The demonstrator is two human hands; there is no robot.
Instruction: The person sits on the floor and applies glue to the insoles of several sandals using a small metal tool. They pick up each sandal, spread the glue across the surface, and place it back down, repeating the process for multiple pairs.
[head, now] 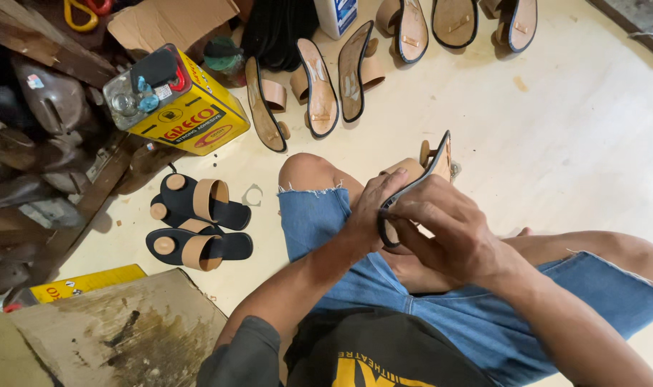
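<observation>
I hold a sandal (428,166) with a black sole edge and a tan strap over my lap. My left hand (373,208) grips it from the left side near the heel end. My right hand (452,229) presses its fingers along the black rim of the heel. The sandal stands on edge, its toe pointing away from me. My bare knee (308,172) and denim shorts (326,218) lie beneath.
Two finished black sandals (197,222) with tan straps lie on the floor to the left. Several sandals (319,86) stand on edge ahead. A yellow adhesive tin (190,115) sits far left, a stained cardboard box (118,337) near left, shoe lasts (32,143) beyond.
</observation>
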